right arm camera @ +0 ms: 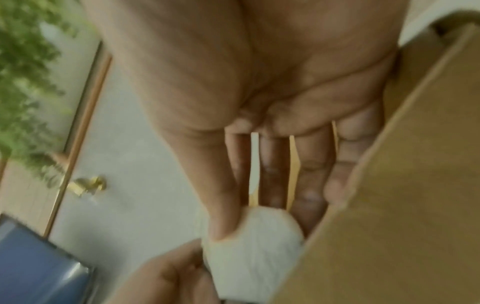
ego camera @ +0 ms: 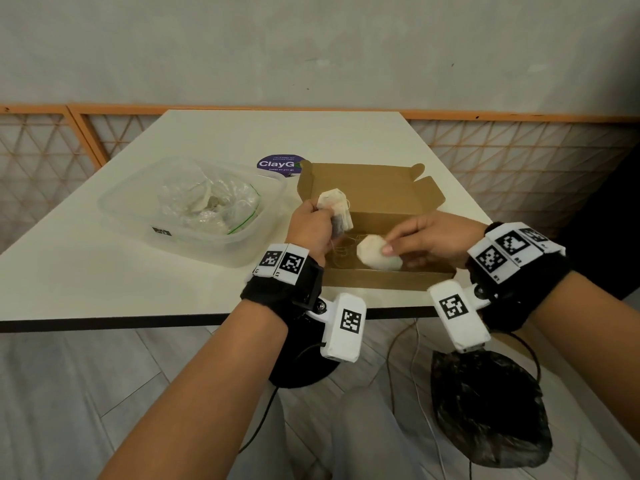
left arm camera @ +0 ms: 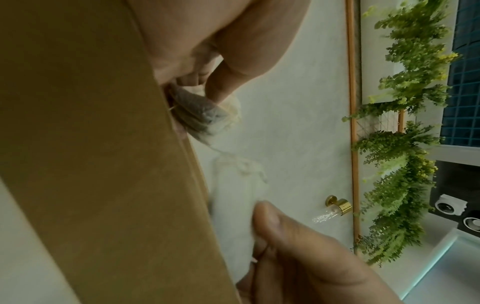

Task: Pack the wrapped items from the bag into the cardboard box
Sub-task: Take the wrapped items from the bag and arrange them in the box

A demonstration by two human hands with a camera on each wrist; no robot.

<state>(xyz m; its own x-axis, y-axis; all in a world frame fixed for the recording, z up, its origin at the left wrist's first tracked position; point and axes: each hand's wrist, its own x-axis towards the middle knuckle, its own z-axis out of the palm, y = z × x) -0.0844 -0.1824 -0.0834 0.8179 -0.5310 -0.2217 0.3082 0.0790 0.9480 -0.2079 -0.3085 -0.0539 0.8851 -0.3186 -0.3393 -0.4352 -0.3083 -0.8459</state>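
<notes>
Matt brown cardboard box; glossy clear plastic tub holding a crinkled, shiny plastic bag; smooth, matt pale tabletop.

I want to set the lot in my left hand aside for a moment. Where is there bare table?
Bare table lies in front of the plastic tub, left of the cardboard box, and behind both toward the wall. It is crowded inside the box, where the right hand holds a wrapped item.
</notes>
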